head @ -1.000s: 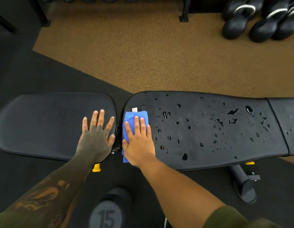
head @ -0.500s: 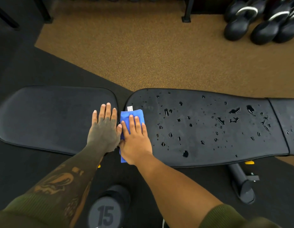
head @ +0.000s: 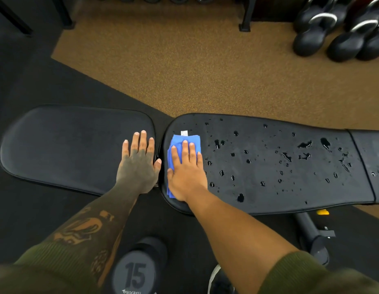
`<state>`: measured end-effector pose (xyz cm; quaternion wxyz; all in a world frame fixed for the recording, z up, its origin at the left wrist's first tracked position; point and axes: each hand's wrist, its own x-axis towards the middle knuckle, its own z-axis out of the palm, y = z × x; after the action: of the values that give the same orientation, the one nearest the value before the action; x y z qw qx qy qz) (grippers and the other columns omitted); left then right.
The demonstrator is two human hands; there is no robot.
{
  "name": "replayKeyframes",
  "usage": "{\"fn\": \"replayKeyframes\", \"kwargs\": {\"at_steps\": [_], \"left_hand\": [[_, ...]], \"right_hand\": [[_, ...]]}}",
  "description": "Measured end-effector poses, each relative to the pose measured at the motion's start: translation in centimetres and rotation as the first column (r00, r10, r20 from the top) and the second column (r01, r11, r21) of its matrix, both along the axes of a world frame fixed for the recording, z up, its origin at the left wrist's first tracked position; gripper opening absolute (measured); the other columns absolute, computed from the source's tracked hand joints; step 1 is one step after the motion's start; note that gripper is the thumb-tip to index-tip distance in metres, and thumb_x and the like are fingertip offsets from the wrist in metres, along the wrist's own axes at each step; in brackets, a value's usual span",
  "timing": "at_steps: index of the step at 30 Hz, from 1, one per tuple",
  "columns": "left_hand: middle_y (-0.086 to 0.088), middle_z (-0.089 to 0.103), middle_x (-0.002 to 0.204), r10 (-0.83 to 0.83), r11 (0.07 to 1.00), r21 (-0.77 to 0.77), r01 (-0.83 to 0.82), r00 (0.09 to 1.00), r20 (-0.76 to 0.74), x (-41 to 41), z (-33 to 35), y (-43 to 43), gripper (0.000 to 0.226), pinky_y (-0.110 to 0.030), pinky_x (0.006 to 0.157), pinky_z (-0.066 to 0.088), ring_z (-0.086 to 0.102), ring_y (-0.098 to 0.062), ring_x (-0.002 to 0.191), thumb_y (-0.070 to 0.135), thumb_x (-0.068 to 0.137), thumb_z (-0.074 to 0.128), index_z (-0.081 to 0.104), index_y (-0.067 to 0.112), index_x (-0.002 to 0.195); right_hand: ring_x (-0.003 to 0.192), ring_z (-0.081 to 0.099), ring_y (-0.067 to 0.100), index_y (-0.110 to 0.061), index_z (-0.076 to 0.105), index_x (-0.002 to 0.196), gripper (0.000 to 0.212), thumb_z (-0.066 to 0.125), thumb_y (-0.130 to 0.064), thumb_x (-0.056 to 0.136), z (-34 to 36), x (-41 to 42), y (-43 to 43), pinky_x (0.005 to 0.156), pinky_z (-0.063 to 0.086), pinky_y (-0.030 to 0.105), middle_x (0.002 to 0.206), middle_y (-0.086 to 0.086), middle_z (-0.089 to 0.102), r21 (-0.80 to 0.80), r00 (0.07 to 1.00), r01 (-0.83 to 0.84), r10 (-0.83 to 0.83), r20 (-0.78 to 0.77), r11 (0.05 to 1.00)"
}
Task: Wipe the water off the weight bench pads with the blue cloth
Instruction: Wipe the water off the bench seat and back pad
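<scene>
Black vinyl long pad (head: 290, 183), beaded with water (head: 304, 144); at its left end our right hand (head: 187, 172) presses the blue cloth (head: 176, 143), fingers (head: 185, 150) straight. Our left hand (head: 138, 164) lies flat on the short pad (head: 67, 145) beside it; brown floor (head: 184, 71) beyond.

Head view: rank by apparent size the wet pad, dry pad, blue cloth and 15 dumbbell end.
1. wet pad
2. dry pad
3. 15 dumbbell end, blue cloth: unsure; dumbbell nearer camera, cloth partly under right hand.

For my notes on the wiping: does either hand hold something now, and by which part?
Nothing is gripped. The right hand presses flat on the blue cloth, fingers straight; the left hand lies flat on the left pad.
</scene>
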<state>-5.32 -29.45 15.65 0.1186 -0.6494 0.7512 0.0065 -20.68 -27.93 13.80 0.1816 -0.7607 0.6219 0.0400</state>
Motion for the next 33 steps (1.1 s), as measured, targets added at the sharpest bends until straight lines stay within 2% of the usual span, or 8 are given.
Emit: {"fn": "replayKeyframes", "kwargs": {"at_steps": [3,7,13,16,19,26,33], "left_hand": [[-0.018,-0.007,0.161,0.018,1.0,-0.006,-0.019,1.0,-0.008,-0.3,0.0,0.0,0.071,-0.051,0.119,0.0,-0.008,-0.032,0.148,0.049,0.097,0.016,-0.001,0.007,0.152],[-0.017,-0.006,0.161,-0.007,1.0,0.007,0.008,1.0,-0.006,-1.6,0.1,0.3,0.072,-0.051,0.12,0.001,-0.008,-0.032,0.148,0.05,0.096,0.015,0.001,0.007,0.152],[-0.014,-0.004,0.162,-0.08,0.995,0.061,0.081,0.997,-0.023,-3.3,0.1,0.3,0.066,-0.05,0.12,-0.001,-0.009,-0.031,0.148,0.047,0.098,0.013,-0.001,0.013,0.153],[-0.012,-0.002,0.162,-0.09,0.993,0.074,0.089,0.996,0.01,-3.4,-0.1,0.4,0.064,-0.052,0.118,-0.002,-0.01,-0.031,0.148,0.046,0.098,0.011,-0.001,0.016,0.153],[-0.011,0.0,0.162,-0.096,0.993,0.078,0.093,0.995,0.032,-3.5,-0.3,0.5,0.064,-0.053,0.118,-0.002,-0.009,-0.031,0.148,0.046,0.097,0.009,-0.001,0.016,0.153],[-0.013,-0.002,0.162,-0.085,0.993,0.085,0.086,0.996,-0.019,-5.3,-0.4,1.2,0.066,-0.048,0.119,-0.001,-0.006,-0.029,0.149,0.046,0.098,0.012,-0.001,0.01,0.152],[-0.013,-0.008,0.161,-0.068,0.989,0.126,0.082,0.992,-0.107,-6.3,-1.5,1.4,0.067,-0.043,0.12,-0.001,-0.007,-0.026,0.149,0.044,0.1,0.016,-0.005,0.007,0.151]], "right_hand": [[0.148,-0.022,0.029,-0.02,-0.008,0.156,0.065,0.02,-0.042,0.101,-0.2,-1.3,1.8,0.121,-0.007,0.047,0.162,0.011,-0.019,-0.026,0.998,-0.061,0.062,0.021,0.998],[0.149,-0.019,0.026,-0.022,-0.007,0.156,0.068,0.006,-0.046,0.093,-0.7,-3.9,3.0,0.122,-0.002,0.048,0.163,0.007,-0.017,-0.029,0.998,-0.06,0.06,0.025,0.998],[0.149,-0.02,0.028,-0.021,-0.008,0.156,0.065,0.022,-0.042,0.102,-0.6,-5.0,-0.1,0.121,-0.007,0.047,0.162,0.011,-0.019,-0.013,0.999,0.034,-0.034,-0.014,0.999],[0.148,-0.019,0.033,-0.019,-0.009,0.155,0.066,0.022,-0.042,0.102,-0.5,-3.6,-0.6,0.121,-0.007,0.049,0.162,0.015,-0.019,-0.018,0.998,0.049,-0.05,-0.028,0.999],[0.149,-0.019,0.031,-0.02,-0.009,0.155,0.066,0.022,-0.042,0.102,-0.5,-3.6,0.6,0.121,-0.005,0.049,0.162,0.014,-0.017,-0.032,1.0,-0.007,0.006,-0.018,0.999],[0.149,-0.019,0.024,-0.023,-0.007,0.155,0.068,0.009,-0.047,0.094,-0.7,-7.8,3.0,0.122,-0.005,0.045,0.164,0.006,-0.017,-0.033,0.997,-0.069,0.07,0.014,0.997],[0.149,-0.02,0.03,-0.02,-0.008,0.155,0.066,0.023,-0.042,0.102,-0.8,-7.2,0.0,0.121,-0.007,0.047,0.162,0.013,-0.018,-0.023,0.999,0.046,-0.047,-0.022,0.999]]}}
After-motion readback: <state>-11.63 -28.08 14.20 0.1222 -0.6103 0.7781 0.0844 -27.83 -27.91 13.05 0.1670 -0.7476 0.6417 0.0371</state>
